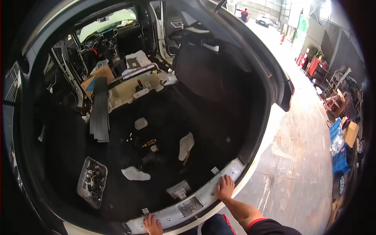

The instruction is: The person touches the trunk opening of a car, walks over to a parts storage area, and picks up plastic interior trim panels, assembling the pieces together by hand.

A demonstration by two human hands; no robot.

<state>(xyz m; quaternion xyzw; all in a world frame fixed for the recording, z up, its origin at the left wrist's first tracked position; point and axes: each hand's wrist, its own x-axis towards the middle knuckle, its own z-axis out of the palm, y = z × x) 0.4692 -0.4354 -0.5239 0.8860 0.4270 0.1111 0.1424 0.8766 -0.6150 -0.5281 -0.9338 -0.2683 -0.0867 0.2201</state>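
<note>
Both my hands lie on the bare metal rear sill (169,221) of a stripped car. My left hand (152,225) rests near the sill's left part, fingers laid over its edge, holding nothing. Farther right, my right hand (225,187) lies flat on the same sill, fingers stretched out and nothing in them. Between them is a recessed latch plate (190,206). On the dark floor ahead are a yellow-and-black tool (149,143), white trim pieces (135,174) (186,146), and a light rounded piece (141,123). A clear tray (92,182) of small parts stands at the left.
Long dark grey panels (100,111) lean forward beside a beige panel (133,89). Cardboard (102,76) lies behind them. The steering wheel (91,42) is far ahead. Outside right, blue crates (339,147) and clutter line the workshop floor; a person (244,15) stands far off.
</note>
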